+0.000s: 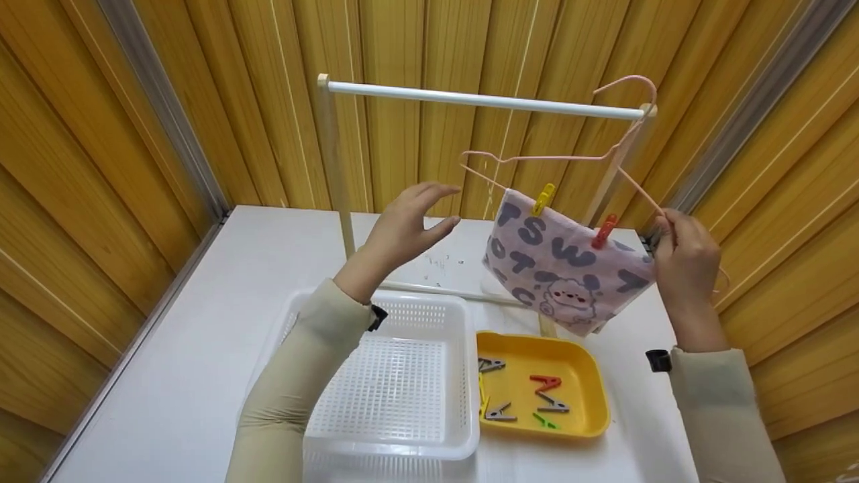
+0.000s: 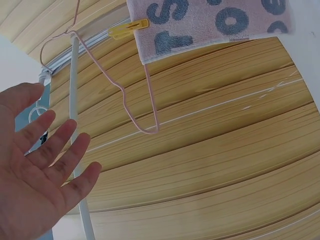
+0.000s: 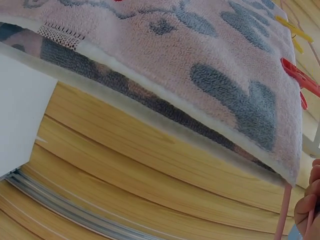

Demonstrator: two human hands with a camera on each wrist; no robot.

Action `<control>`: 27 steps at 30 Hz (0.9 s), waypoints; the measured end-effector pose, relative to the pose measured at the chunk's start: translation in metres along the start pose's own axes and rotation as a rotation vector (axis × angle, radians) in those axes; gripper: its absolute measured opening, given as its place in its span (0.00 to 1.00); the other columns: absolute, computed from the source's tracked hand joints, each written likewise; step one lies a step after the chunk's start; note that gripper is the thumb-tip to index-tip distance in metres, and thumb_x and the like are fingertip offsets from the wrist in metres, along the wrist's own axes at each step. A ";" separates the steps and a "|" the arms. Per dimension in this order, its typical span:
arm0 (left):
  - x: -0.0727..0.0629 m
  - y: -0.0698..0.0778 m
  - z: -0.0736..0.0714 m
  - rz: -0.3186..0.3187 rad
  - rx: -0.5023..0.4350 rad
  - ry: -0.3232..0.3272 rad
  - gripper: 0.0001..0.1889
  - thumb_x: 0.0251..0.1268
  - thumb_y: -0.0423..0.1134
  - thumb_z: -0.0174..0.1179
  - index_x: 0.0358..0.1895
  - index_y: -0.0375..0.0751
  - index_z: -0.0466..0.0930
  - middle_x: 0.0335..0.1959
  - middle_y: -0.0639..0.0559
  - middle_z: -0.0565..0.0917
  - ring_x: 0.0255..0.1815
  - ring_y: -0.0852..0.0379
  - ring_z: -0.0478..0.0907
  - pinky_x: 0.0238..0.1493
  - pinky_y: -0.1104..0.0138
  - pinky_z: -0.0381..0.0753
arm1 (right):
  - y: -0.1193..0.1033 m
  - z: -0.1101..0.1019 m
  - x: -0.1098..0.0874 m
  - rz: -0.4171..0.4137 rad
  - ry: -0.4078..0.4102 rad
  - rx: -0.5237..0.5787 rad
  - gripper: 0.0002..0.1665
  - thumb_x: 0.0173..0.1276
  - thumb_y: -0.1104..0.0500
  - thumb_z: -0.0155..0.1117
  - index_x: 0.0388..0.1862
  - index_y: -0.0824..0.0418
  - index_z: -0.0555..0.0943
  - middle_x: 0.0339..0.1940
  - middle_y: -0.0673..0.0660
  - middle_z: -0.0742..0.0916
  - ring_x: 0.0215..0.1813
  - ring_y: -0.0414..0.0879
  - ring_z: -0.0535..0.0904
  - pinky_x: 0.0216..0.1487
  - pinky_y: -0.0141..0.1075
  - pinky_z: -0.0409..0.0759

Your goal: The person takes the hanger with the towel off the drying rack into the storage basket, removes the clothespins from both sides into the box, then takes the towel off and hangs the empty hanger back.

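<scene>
A pink wire hanger (image 1: 557, 158) is tilted in front of the rack, its hook up near the right end of the white rod (image 1: 483, 100). Folded over its lower bar hangs a pink towel (image 1: 537, 261) with grey letters and a cartoon animal. A yellow clothespin (image 1: 543, 199) and a red clothespin (image 1: 604, 231) clip the towel's top edge. My right hand (image 1: 691, 258) grips the hanger's right end beside the towel. My left hand (image 1: 402, 225), palm and spread fingers showing in the left wrist view, is held in the air left of the hanger, touching nothing.
A white perforated basket (image 1: 463, 382) stands on the white table (image 1: 188, 335) below my left arm. Right of it is a yellow tray (image 1: 590, 376) with several loose clothespins (image 1: 547, 382). The rack's wooden post (image 1: 335, 161) rises at left; wood-patterned panels (image 1: 389, 47) surround the table.
</scene>
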State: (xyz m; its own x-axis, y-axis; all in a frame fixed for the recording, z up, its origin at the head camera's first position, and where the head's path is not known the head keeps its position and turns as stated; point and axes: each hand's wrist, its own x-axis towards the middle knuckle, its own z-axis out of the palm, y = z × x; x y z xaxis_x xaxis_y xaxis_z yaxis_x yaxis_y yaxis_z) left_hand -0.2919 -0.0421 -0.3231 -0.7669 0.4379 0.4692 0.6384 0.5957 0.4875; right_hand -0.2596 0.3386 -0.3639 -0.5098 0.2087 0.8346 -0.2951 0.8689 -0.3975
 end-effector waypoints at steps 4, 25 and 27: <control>0.007 0.002 -0.002 0.023 0.022 0.006 0.24 0.73 0.42 0.63 0.69 0.42 0.75 0.68 0.44 0.79 0.73 0.44 0.73 0.75 0.53 0.74 | -0.009 -0.003 0.001 0.003 0.003 0.020 0.14 0.74 0.65 0.62 0.47 0.77 0.84 0.36 0.76 0.87 0.36 0.69 0.82 0.46 0.04 0.57; 0.040 0.031 -0.034 0.139 0.271 0.039 0.26 0.79 0.51 0.53 0.73 0.45 0.70 0.65 0.44 0.81 0.67 0.45 0.79 0.69 0.52 0.79 | -0.070 -0.007 0.010 -0.184 0.059 0.156 0.08 0.69 0.71 0.66 0.39 0.79 0.84 0.29 0.74 0.87 0.28 0.61 0.78 0.46 0.06 0.64; 0.038 0.031 -0.036 0.164 0.273 0.049 0.24 0.80 0.50 0.52 0.71 0.45 0.72 0.61 0.45 0.84 0.61 0.45 0.83 0.65 0.52 0.81 | -0.074 -0.007 0.009 -0.195 0.058 0.166 0.07 0.68 0.72 0.66 0.39 0.79 0.84 0.29 0.74 0.87 0.28 0.62 0.79 0.47 0.06 0.64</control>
State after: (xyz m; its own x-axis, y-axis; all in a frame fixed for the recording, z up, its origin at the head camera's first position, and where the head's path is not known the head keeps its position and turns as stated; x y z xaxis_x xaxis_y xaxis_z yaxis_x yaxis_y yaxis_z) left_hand -0.2986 -0.0309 -0.2638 -0.6468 0.5143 0.5631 0.7071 0.6811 0.1900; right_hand -0.2369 0.2790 -0.3245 -0.3851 0.0742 0.9199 -0.5139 0.8107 -0.2805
